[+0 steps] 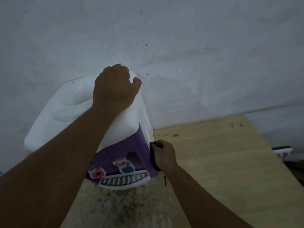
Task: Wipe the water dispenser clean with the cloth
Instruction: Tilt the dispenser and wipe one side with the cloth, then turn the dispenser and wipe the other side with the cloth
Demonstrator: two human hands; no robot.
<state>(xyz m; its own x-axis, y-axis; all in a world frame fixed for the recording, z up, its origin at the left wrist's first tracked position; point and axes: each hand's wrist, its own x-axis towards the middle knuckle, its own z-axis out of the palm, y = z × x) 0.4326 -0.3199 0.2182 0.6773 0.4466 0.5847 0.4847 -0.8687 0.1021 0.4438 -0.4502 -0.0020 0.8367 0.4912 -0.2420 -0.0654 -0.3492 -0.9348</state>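
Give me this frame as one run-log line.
step: wiping side | left hand: grips top rear corner of water dispenser | right hand: holds cloth against dispenser's lower right side

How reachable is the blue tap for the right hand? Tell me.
Probably yes: the right hand, gripping the cloth against the dispenser's side, is close to the blue tap; only the front corner intervenes.

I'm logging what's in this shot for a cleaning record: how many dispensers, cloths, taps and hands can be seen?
Water dispenser: 1
Cloth: 1
Taps: 2 (red tap, blue tap)
Hands: 2 (left hand, right hand)
Total: 6
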